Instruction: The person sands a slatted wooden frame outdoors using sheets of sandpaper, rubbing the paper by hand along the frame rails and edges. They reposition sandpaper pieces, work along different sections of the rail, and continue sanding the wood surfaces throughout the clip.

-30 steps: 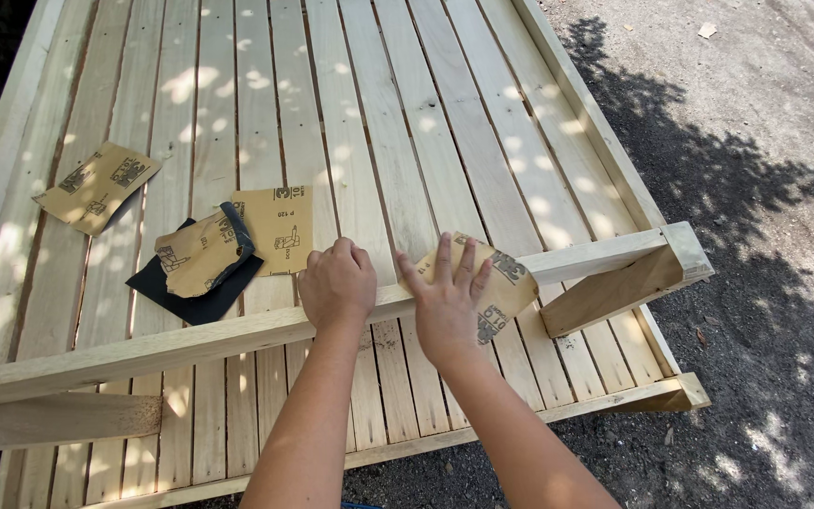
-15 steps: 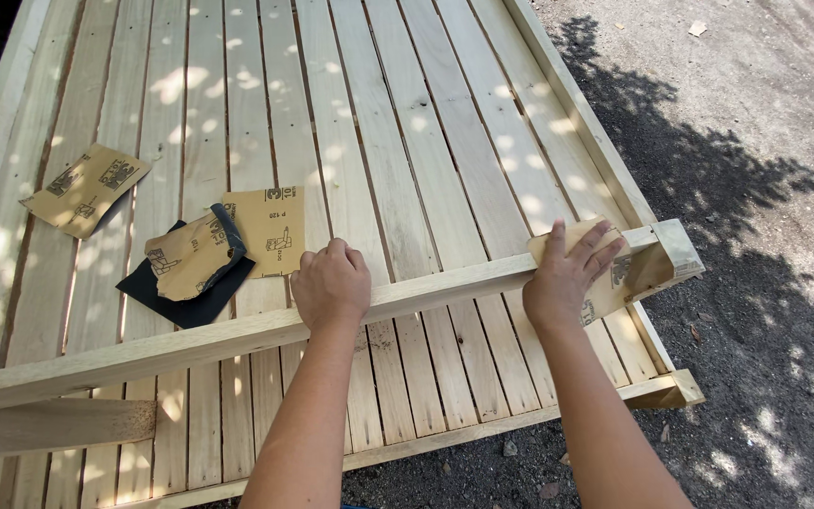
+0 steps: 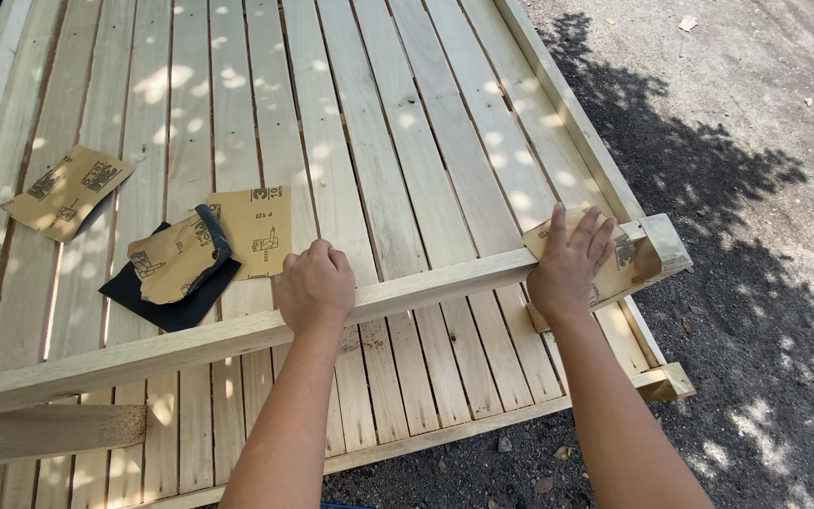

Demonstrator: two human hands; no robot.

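The right hand lies flat on a sheet of sandpaper, fingers spread out and pressing down. The sheet is folded over the wooden rail, close to its far right end. The left hand is curled over the top of the same rail, near its middle, and grips it to keep it steady.

The rail runs across a big panel of wooden slats that lies over the dirt ground. More sandpaper rests on the slats to the left — one tan sheet alone, and a small pile with a dark sheet under it, just beside the left hand.

What could go wrong? The right hand is very near the end of the rail. If it pushes too far that way, I think it could slip off the end and bump the corner of the frame. The sheet is held only by flat fingers, not pinched, so it could slide out from under them or bunch up. Then bare skin might rub on rough wood — and that could mean a splinter. The left hand also sits on bare wood, so a hard tug could scrape it. If the left hand lets go, the rail may wobble.
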